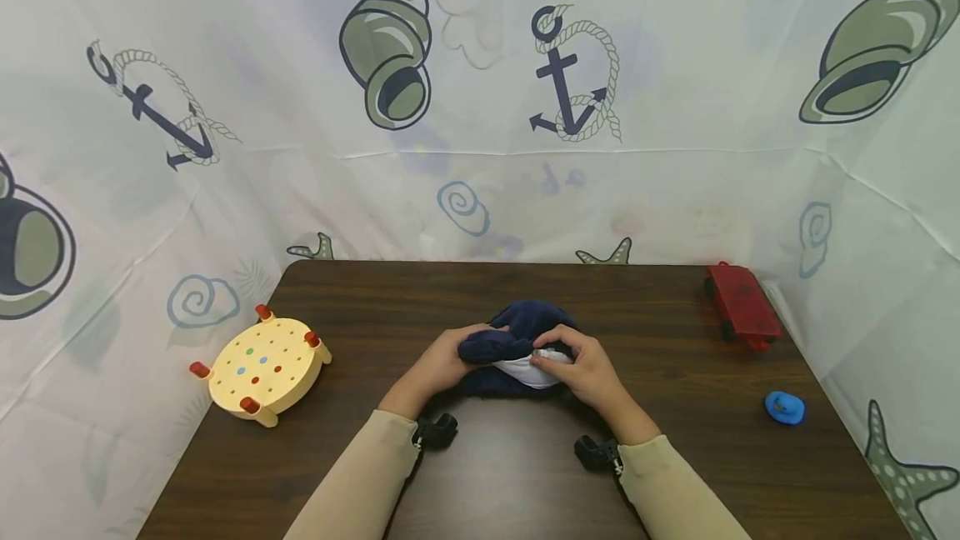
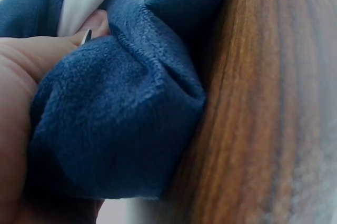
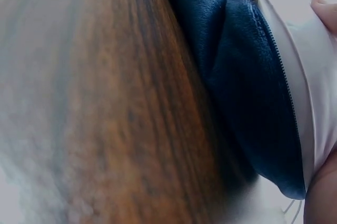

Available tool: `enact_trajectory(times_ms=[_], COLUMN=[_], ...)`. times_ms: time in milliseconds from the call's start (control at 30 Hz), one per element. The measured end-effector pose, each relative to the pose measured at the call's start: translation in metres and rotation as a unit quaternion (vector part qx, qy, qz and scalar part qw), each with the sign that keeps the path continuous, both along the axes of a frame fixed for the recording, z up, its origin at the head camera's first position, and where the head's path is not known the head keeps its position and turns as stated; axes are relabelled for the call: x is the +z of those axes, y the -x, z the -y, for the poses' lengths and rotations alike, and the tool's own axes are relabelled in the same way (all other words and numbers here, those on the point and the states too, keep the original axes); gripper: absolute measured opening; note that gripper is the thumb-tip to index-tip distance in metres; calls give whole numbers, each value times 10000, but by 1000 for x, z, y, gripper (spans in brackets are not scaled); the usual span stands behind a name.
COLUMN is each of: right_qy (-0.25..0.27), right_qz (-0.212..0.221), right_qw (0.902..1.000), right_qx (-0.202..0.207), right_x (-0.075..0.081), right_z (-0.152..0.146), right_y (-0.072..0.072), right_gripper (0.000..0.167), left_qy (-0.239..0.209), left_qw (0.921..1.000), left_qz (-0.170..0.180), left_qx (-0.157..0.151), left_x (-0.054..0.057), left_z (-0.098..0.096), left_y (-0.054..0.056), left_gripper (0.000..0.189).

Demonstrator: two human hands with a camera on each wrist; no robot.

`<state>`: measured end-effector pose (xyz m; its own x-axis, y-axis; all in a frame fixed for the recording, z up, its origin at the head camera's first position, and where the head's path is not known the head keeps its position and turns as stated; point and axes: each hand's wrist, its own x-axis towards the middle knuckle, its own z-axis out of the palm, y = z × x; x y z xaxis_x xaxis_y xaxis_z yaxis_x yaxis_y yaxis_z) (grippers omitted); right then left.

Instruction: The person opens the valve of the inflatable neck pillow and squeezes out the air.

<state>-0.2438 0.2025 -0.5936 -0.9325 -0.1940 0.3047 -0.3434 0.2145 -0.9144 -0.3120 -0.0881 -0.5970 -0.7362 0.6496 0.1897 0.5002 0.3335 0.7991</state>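
Observation:
A navy-blue plush fabric item (image 1: 531, 319) with a white inner lining (image 1: 523, 370) sits on the dark wooden table, between both hands. Its whole shape cannot be told. The left hand (image 1: 444, 361) grips its left side, thumb over the fabric. In the left wrist view, a small metal piece (image 2: 86, 37) shows by the thumb, perhaps a zipper pull. The right hand (image 1: 592, 369) pinches the edge of the opening at the white lining with thumb and forefinger. Zipper teeth (image 3: 284, 77) run along the navy edge in the right wrist view.
A yellow round toy with red-tipped legs (image 1: 266, 365) lies legs-up at the table's left edge. A red toy cart (image 1: 744, 302) stands at the back right, with a small blue object (image 1: 784, 407) nearer the front. A printed cloth (image 1: 480, 107) hangs behind the table (image 1: 375, 294).

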Motion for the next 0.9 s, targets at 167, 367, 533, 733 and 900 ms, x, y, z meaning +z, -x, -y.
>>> enact_trajectory(times_ms=[167, 367, 533, 733, 900], right_qy=[-23, -103, 194, 262, -100], right_qz=[-23, -270, -671, -686, -266], right_qw=[10000, 9993, 9961, 9950, 9986], right_qx=[67, 248, 531, 672, 438], right_x=[-2, -5, -8, -9, -7], right_z=[0, -2, -3, -5, -5], right_y=[-1, 0, 2, 4, 3], right_gripper=[26, 34, 30, 26, 22], left_qy=[141, 167, 169, 127, 128], left_qw=[9998, 9997, 9997, 9997, 9997], left_qz=[70, 137, 144, 181, 187], left_qx=[75, 78, 79, 57, 46], left_x=[1, 1, 1, 0, -1], left_z=[2, 2, 1, 0, 1], left_y=[-1, 0, 0, 0, 1], left_gripper=[49, 49, 48, 48, 49])
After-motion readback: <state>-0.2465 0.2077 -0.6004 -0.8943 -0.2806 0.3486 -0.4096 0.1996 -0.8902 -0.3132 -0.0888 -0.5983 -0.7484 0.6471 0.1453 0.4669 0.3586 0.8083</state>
